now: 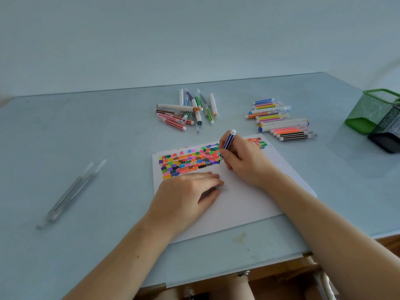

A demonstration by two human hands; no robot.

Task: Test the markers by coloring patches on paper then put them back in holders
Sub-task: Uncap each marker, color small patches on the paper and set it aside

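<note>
Head view first: what lies at the far left?
— Two clear pens [71, 192] side by side on the table [65, 126].

And the hands?
— Left hand [186, 195] presses the paper [244, 202], fingers curled around a small clear cap, apparently. Right hand [242, 161] grips one blue-striped marker [227, 144], tip down on the patches, white end tilted up and away.

Further right?
— Two marker piles [186, 109] behind, two mesh holders [376, 111].
</note>
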